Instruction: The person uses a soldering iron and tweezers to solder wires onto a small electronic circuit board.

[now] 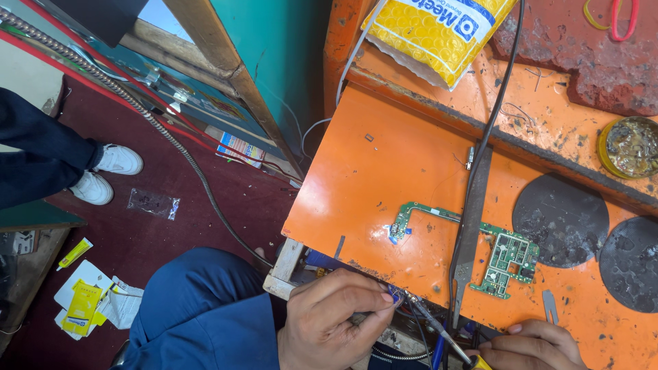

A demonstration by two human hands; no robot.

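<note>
My left hand (336,316) is at the lower middle, with thumb and fingers pinched on a thin metal rod (432,322) at the near edge of the orange work surface (384,171). The rod slants down to a yellow handle end (480,362) at my right hand (531,346). That hand is curled around it and partly cut off by the frame's bottom edge. A green circuit board (504,257) lies flat on the orange surface just beyond both hands. A long flat metal file (469,233) rests across it.
Two dark round discs (561,218) (630,264) lie at the right. A tin of paste (629,147), a yellow padded bag (439,31) and a black cable (497,103) sit further back. Another person's legs and white shoes (103,175) are at the left, on a dark red floor with scattered paper.
</note>
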